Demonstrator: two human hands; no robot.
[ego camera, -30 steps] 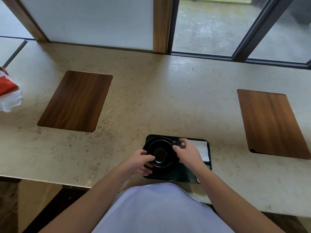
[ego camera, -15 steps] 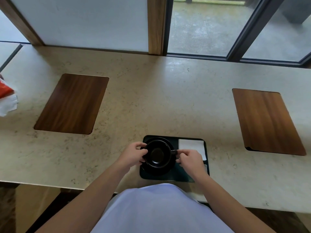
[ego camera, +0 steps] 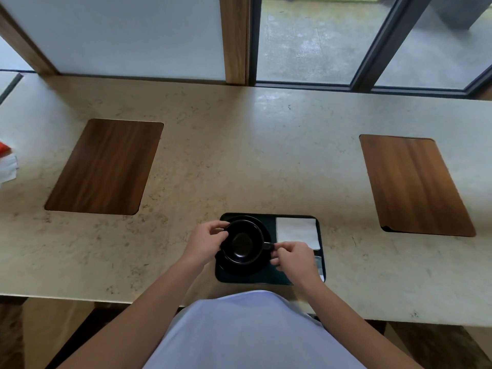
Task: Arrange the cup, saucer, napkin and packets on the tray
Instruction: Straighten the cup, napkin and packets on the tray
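Black rectangular tray on beige stone worktop. On tray: one round black saucer, left part; one black glossy cup on saucer; one white folded napkin, right far part. Packets near right edge, mostly hidden, count unclear. Left hand fingers curled round cup rim; right hand fingers pinch cup handle. Judgement: arranging nearly done, cup orientation being set. Two wooden inlays flank tray.
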